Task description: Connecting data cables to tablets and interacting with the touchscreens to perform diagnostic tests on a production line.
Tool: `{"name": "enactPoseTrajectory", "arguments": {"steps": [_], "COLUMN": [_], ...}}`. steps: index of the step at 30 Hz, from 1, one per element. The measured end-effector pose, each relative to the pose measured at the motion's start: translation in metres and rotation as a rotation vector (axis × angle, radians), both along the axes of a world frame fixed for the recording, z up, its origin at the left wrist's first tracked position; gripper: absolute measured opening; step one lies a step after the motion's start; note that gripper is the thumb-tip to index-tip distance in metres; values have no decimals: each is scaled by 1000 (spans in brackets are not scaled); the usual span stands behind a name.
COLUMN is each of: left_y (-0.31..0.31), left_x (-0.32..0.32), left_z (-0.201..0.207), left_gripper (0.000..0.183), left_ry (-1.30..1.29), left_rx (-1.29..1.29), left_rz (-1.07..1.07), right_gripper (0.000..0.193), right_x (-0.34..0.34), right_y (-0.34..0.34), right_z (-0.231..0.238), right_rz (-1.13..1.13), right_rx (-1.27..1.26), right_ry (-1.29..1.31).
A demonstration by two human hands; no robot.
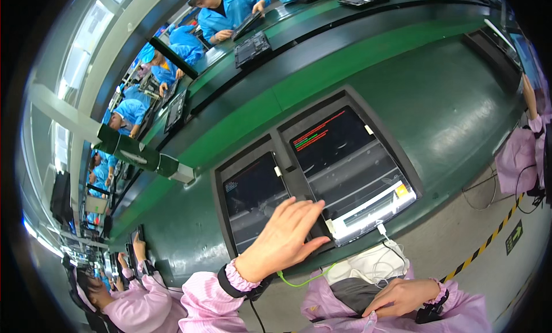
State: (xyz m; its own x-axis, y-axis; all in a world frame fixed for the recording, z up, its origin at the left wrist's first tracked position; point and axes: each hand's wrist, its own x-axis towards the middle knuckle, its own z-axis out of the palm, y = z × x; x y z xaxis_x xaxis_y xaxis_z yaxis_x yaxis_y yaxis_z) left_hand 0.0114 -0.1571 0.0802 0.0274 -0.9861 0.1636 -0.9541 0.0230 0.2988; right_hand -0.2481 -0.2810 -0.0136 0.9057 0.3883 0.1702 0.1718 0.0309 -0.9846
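A black two-bay tray (280, 154) on the green bench holds two tablets. The right tablet (339, 178) has a dark screen with red and green text lines, a yellow sticker at one corner and pale tabs on its edges. Small pale text shows on the dark left tablet (253, 195). My left hand (284, 232) lies palm down over the tray's divider and the left tablet's near corner, fingers stretched out and holding nothing. Part of that tablet is hidden beneath it. My right hand (405, 295) rests on my lap, fingers loosely extended against the pink and grey cloth.
A white cable plug (382, 229) meets the right tablet's near edge, and a green cable (305, 284) runs below the tray. A white post (184, 173) stands on the bench at left. Blue-clad people work across the line; pink-clad people sit on both sides.
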Motion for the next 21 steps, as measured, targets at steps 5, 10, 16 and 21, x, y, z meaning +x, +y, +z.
{"name": "enactPoseTrajectory", "arguments": {"steps": [5,10,16,21], "left_y": [8,7,7,6], "left_x": [-14,-17,-20,-22], "left_z": [-10,-12,-13,-19], "left_gripper": [59,57,59,55], "left_ry": [-3,-5,-2,31], "left_rx": [2,6,3,-33], "left_rz": [-50,-58,-72,-112], "right_gripper": [22,26,28,30], "right_x": [0,-5,-11,-8], "right_y": [4,6,5,0], "right_z": [3,0,3,15], "right_rz": [20,16,151,145], "right_rx": [-32,-16,-49,-86], "right_ry": [-29,-44,60,73]}}
